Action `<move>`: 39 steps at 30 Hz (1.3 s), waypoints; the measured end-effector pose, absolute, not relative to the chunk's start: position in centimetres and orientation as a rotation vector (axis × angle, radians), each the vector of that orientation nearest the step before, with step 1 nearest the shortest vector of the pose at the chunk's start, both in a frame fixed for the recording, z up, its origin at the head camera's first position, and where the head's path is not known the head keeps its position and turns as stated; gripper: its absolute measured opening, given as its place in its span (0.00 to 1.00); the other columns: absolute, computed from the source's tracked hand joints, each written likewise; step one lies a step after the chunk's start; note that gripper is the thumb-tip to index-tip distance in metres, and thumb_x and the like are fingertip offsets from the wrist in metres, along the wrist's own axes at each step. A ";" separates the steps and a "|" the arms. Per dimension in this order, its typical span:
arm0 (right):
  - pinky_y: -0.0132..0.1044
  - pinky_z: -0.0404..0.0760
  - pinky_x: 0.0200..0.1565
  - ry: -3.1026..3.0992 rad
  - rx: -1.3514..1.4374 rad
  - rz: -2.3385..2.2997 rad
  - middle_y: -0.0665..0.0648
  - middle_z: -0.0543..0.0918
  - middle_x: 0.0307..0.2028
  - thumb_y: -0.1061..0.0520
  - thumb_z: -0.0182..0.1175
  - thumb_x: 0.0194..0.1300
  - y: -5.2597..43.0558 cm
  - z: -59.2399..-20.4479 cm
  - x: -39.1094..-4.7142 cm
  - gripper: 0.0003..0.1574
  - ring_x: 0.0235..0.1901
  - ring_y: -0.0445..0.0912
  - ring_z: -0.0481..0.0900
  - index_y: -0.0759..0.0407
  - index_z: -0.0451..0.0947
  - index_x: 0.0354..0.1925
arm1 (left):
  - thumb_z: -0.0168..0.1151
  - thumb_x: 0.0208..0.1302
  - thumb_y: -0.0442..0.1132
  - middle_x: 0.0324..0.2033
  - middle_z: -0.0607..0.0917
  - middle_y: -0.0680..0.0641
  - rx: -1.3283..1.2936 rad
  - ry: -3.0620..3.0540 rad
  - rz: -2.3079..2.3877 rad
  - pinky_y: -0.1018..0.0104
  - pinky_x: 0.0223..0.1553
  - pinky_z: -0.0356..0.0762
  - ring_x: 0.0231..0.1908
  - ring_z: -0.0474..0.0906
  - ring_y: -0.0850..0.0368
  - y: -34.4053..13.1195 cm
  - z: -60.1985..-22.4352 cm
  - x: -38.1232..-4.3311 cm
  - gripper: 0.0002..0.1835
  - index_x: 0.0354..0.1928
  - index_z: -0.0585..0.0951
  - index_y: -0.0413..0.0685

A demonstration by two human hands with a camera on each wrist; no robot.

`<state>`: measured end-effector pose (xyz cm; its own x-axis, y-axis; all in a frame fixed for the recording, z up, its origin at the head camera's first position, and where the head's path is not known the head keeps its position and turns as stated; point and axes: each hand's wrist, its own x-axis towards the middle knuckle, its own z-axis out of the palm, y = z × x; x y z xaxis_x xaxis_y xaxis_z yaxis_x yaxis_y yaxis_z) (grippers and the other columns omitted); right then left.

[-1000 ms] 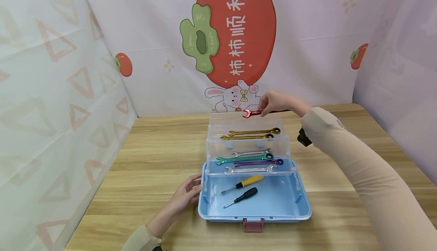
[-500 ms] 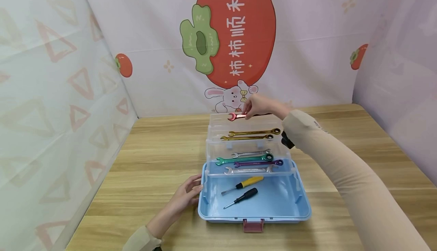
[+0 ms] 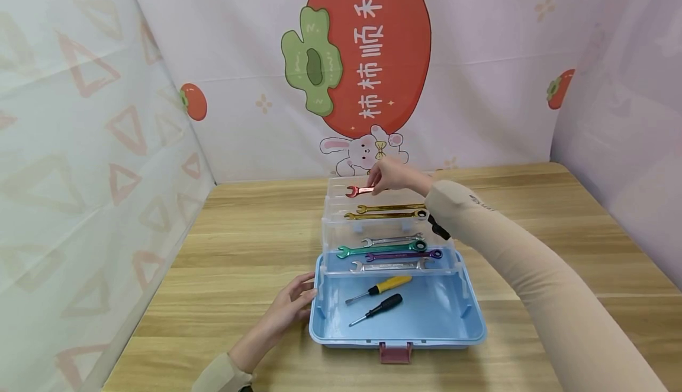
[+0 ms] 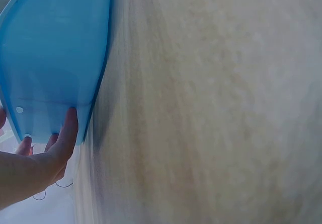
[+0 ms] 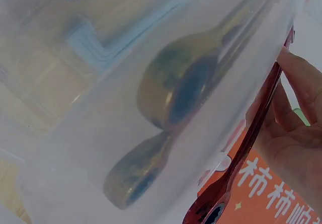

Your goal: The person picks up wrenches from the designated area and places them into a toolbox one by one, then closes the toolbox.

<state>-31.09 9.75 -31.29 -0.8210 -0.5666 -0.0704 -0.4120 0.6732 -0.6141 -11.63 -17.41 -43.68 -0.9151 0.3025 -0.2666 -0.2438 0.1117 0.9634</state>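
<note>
My right hand [image 3: 396, 177] pinches a red combination wrench [image 3: 362, 190] by its middle, over the topmost clear tray [image 3: 335, 186] of a light blue toolbox [image 3: 351, 340]. In the right wrist view, the wrench's ring end [image 5: 215, 213] points down beside the tray wall. Two gold wrenches [image 3: 383, 216] lie in the clear tray just below. Lower down, another clear tray carries a teal wrench [image 3: 378, 250], a purple wrench [image 3: 402, 256] and two silver wrenches [image 3: 391, 266]. At the box's left side, my left hand [image 3: 285, 306] rests its fingers on the outer wall [image 4: 55, 58].
A yellow-handled screwdriver [image 3: 393, 283] and a black-handled screwdriver [image 3: 387, 305] lie on the toolbox floor. The box's maroon latch [image 3: 395, 353] hangs at its front. Wooden tabletop [image 3: 240, 226] surrounds the box, and a printed cloth [image 3: 479, 84] hangs behind.
My right hand has moved left and down with the red wrench, from behind the topmost tray to close over it. The left hand has stayed at the toolbox wall.
</note>
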 end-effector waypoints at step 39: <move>0.36 0.76 0.35 2.663 -0.796 -0.846 0.61 0.81 0.33 0.71 0.60 0.50 9.8 -32.5 -31.0 0.13 0.34 0.49 0.74 0.67 0.80 0.38 | 0.54 0.61 0.46 0.58 0.63 0.33 0.036 1.985 1.863 0.57 0.48 0.72 0.51 0.69 0.50 -17.3 -43.6 -11.7 0.33 0.64 0.56 0.38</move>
<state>-31.00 9.79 -32.52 -0.8240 -0.5637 -0.0572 -0.4273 0.6845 -0.5906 -11.67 -17.33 -43.57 -0.9131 0.2968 -0.2795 -0.2602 0.1036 0.9600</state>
